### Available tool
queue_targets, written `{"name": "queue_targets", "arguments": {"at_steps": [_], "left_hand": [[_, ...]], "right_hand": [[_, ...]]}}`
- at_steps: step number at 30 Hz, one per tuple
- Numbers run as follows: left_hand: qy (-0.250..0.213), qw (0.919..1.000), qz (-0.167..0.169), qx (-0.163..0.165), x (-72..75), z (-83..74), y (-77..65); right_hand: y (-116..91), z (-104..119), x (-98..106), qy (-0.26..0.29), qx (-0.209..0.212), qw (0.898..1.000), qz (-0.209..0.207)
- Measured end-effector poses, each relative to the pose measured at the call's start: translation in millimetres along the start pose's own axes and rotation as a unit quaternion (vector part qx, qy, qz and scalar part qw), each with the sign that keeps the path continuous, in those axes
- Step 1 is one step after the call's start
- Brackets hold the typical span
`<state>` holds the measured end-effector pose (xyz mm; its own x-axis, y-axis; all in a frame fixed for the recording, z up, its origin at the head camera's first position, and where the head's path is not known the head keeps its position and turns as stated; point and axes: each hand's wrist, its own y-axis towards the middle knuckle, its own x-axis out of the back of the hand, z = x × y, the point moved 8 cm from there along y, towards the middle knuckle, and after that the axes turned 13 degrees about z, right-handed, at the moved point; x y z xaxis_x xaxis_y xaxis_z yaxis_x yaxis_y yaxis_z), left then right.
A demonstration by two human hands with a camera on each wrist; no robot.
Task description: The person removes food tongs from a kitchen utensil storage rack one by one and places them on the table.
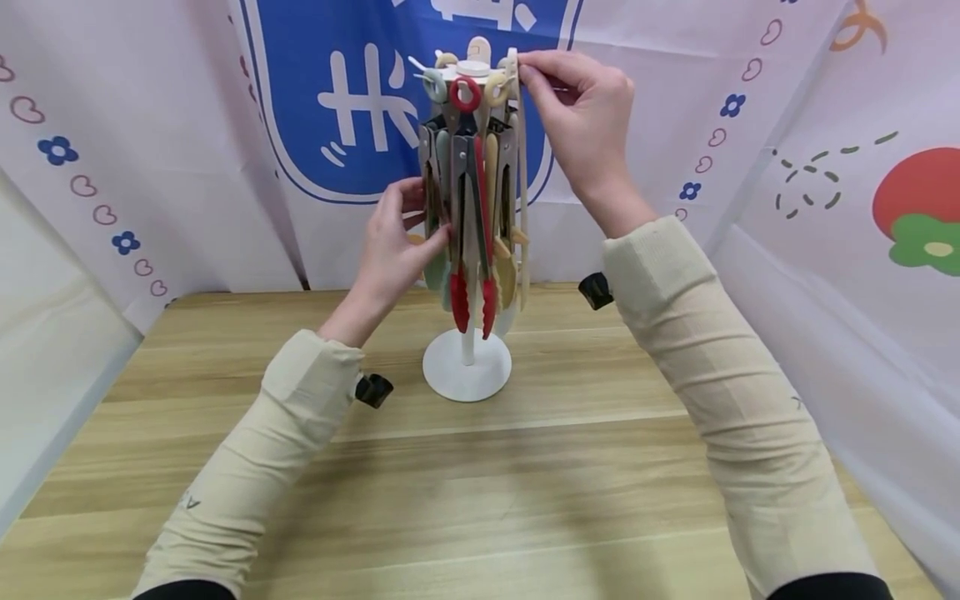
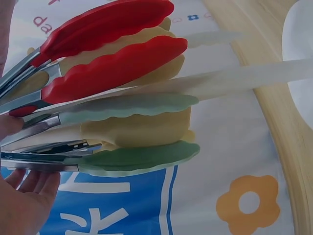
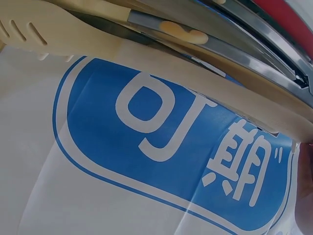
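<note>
In the head view, a white utensil stand (image 1: 467,367) bears several hanging tongs and other kitchen utensils. Red-tipped tongs (image 1: 460,302) face me at its front. My left hand (image 1: 393,242) grips the hanging bundle from the left, with green-tipped tongs (image 2: 142,159) between thumb and fingers in the left wrist view. At the top right of the stand, my right hand (image 1: 588,117) pinches the handle end of a beige slotted utensil (image 3: 88,39). This utensil hangs upright along the stand's side; its exact kind cannot be told. Little of the right hand shows in its wrist view.
The stand's round base rests on a wooden table (image 1: 465,500), close to its back edge. Behind hangs a white cloth (image 1: 637,225) with a blue printed panel, and more printed cloth (image 1: 840,192) encloses the right side.
</note>
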<state>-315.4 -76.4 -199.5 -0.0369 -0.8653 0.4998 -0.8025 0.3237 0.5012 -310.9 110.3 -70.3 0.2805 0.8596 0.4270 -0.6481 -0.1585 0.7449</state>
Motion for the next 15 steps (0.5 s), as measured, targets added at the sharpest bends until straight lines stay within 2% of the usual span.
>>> {"name": "queue_targets", "arguments": {"at_steps": [5, 15], "left_hand": [[-0.004, 0.9999, -0.001, 0.01, -1.7, 0.6, -0.7], [-0.007, 0.9997, -0.022, 0.006, 0.8, 1.3, -0.9]], "right_hand": [[0.8, -2.9, 0.3, 0.0, 0.0, 1.0, -0.003], [0.1, -0.4, -0.2, -0.015, -0.002, 1.0, 0.006]]}}
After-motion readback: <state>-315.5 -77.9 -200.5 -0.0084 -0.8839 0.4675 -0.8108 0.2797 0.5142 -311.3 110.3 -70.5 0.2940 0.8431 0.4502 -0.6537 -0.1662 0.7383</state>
